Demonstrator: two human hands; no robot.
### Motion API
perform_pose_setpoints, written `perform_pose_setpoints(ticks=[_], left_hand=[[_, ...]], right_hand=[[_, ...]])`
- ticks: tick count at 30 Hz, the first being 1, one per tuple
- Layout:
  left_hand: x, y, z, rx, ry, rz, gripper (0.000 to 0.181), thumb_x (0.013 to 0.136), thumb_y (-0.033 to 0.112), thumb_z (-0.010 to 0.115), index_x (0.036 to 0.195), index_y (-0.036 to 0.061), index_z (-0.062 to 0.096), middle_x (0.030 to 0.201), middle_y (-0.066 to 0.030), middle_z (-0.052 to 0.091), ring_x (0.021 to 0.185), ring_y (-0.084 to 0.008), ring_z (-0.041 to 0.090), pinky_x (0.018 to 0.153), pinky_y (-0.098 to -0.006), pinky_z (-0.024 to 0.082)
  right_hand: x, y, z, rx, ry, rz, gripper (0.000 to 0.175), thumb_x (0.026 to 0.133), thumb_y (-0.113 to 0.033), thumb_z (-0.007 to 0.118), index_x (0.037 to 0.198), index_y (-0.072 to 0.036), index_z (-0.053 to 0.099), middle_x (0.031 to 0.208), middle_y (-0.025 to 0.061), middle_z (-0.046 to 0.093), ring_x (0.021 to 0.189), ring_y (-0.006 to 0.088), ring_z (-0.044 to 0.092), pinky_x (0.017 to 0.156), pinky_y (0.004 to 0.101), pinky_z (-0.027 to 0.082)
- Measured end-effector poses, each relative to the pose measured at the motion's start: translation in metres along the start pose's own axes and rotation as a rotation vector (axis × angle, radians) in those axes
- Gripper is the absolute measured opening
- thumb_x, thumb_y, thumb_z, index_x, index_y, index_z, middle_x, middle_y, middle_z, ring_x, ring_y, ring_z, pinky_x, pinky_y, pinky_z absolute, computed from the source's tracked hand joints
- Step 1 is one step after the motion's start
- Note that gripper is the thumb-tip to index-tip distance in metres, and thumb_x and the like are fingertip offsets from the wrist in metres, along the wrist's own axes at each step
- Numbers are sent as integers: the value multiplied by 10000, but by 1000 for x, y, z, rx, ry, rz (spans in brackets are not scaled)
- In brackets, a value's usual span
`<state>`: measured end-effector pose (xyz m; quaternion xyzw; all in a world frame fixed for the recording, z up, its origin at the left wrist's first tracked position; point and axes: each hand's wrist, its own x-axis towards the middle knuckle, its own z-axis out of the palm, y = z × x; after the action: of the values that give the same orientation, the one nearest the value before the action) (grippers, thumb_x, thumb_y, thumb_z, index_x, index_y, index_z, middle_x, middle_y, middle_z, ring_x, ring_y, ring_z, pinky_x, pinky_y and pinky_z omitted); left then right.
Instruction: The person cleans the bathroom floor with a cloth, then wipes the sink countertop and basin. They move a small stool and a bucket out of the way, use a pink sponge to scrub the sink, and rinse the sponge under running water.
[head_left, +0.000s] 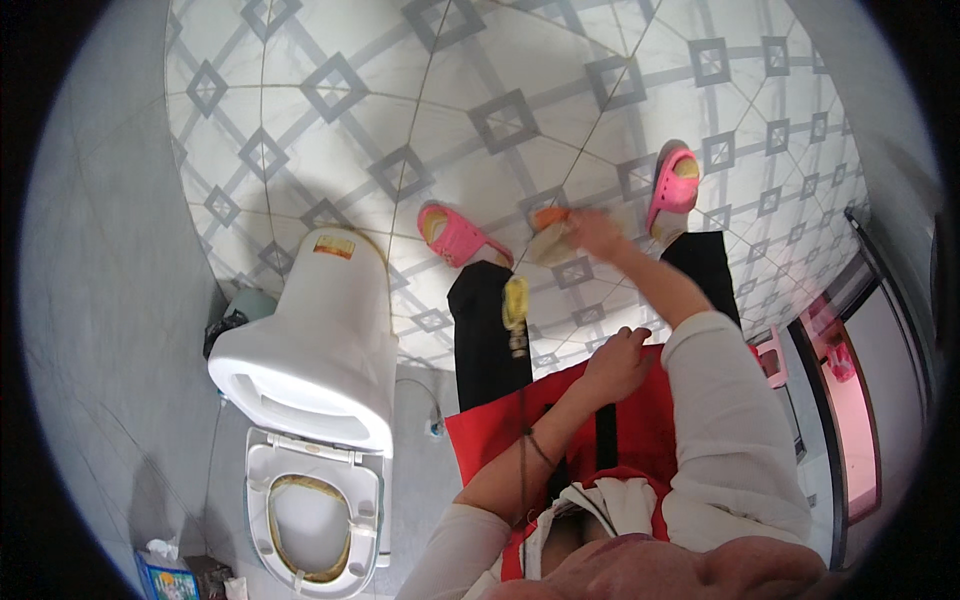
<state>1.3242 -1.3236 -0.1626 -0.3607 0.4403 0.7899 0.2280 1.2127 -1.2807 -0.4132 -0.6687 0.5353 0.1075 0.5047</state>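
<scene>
Low over the patterned tile floor (510, 120), between two pink clogs (459, 238), my right hand (596, 232) grips an item with an orange part (551, 218) and a pale, flat part (559, 247). Both hand and item are motion-blurred, so I cannot tell exactly what the item is or whether it touches the tiles. In front of my red apron (495, 435) is my left hand (619, 364), with loosely bent fingers and nothing seen in it. A dark cord circles that wrist.
A white toilet (337, 300) stands at left, its seat (259, 517) raised. Beside it is a bin (251, 304) with a black bag. A tissue pack (171, 576) lies at bottom left. At right is a dark-framed door or mirror (832, 450).
</scene>
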Motion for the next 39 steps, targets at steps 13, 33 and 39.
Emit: perform_pose_setpoints(ticks=[13, 33, 39], left_hand=[[3, 13, 6, -18, 7, 18, 418, 917, 263, 495, 1233, -8, 463, 1118, -242, 522, 1037, -387, 534, 890, -444, 442], [-9, 7, 12, -24, 95, 100, 383, 904, 260, 503, 1179, -4, 461, 1063, -236, 520, 997, -396, 536, 846, -467, 452], [-4, 16, 10, -2, 40, 82, 389, 905, 270, 499, 1189, 7, 463, 1089, -233, 523, 1013, -394, 538, 862, -460, 457]], right_hand=[[81, 74, -251, -93, 1029, 132, 569, 746, -5, 572, 1283, -176, 496, 1146, 216, 479, 937, 396, 554, 773, 442, 490], [173, 60, -282, -502, 953, 152, 442, 801, -71, 560, 1234, -159, 566, 1079, 161, 566, 829, 340, 613, 715, 440, 512], [98, 14, -214, -219, 631, -88, 523, 749, -4, 571, 1237, -192, 579, 1058, 166, 530, 899, 333, 573, 777, 432, 481]])
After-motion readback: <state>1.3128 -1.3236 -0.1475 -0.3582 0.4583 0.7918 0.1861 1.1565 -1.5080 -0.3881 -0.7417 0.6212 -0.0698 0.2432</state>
